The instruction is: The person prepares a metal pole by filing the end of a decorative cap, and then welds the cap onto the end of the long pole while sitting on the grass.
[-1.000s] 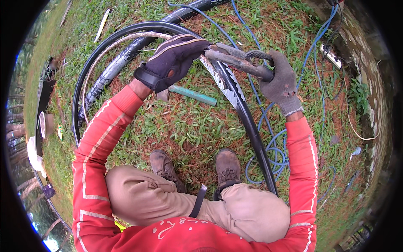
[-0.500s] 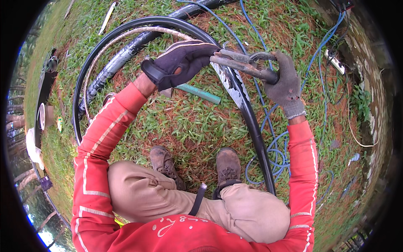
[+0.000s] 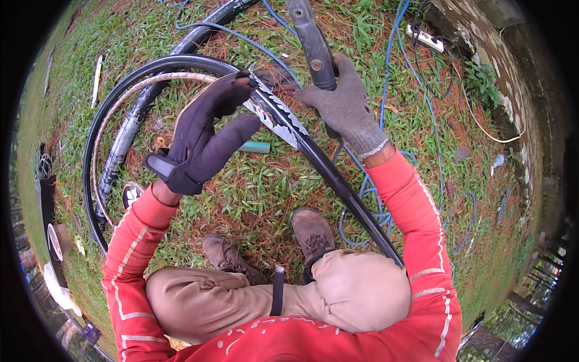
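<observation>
My right hand [image 3: 347,105], in a grey knit glove, is closed on a long dark grey tool [image 3: 313,51] with round screw holes along its body. Its far end runs out of the upper edge. My left hand [image 3: 208,130], in a dark glove, has thumb and fingers apart with nothing between them. The fingertips are close to a thick black cable [image 3: 338,178]; whether they touch it I cannot tell. Beyond the fingertips, the cable's jacket is cut into jagged, pale-edged strips [image 3: 280,123]. A dark object [image 3: 277,77] lies on the grass behind the cable, partly hidden.
A second thick, scuffed black pipe [image 3: 129,130] lies behind the loop. A green tube [image 3: 255,147] lies below my left fingertips. Blue hose [image 3: 365,205] coils at my right, and a white power strip [image 3: 425,38] lies by the stone wall [image 3: 512,90]. My boots [image 3: 312,231] are on the grass.
The rusty jawed hand tool is out of my right hand, which now grips the long dark grey tool. My left fingers have spread apart. The view has shifted.
</observation>
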Demonstrator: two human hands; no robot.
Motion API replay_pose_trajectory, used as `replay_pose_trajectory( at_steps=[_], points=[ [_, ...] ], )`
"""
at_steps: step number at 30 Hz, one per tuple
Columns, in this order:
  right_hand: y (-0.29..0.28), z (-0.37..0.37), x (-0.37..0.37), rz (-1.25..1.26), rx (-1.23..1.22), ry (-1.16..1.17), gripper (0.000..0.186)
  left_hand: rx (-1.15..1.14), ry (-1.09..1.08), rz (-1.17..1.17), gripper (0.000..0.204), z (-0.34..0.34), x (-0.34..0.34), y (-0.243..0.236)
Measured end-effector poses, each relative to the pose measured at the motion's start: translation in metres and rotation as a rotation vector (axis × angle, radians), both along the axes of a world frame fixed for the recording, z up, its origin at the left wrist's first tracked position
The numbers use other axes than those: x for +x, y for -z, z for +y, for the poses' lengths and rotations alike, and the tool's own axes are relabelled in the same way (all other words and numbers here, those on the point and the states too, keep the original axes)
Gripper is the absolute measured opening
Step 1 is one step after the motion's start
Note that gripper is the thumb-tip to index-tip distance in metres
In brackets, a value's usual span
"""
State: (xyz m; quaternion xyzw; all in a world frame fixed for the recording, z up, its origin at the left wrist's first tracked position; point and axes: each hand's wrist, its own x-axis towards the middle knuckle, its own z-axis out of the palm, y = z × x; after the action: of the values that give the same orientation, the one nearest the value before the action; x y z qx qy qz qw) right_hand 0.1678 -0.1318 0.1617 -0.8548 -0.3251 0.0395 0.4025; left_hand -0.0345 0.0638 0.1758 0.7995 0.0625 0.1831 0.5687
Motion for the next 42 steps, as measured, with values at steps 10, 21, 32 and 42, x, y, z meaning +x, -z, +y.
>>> replay_pose_trajectory(
  at_steps=[10, 21, 32, 42],
  points=[
    [-0.03, 0.02, -0.06, -0.331, 0.333, -0.347, 0.09, -0.867, 0.097, -0.103, 0.039, -0.015, 0.048, -0.001],
    [0.1, -0.001, -0.138, -0.219, -0.237, -0.908, 0.071, -1.374, 0.187, -0.325, 0.039, 0.056, 0.011, -0.007],
    [0.171, 0.037, -0.133, -0.349, -0.71, -0.78, 0.048, -1.356, 0.345, -0.476, 0.057, 0.055, -0.007, -0.023],
    [0.207, 0.048, -0.145, 0.426, -0.642, -0.752, 0.04, -1.469, 0.292, -0.285, 0.045, 0.055, 0.008, -0.053]
  ],
)
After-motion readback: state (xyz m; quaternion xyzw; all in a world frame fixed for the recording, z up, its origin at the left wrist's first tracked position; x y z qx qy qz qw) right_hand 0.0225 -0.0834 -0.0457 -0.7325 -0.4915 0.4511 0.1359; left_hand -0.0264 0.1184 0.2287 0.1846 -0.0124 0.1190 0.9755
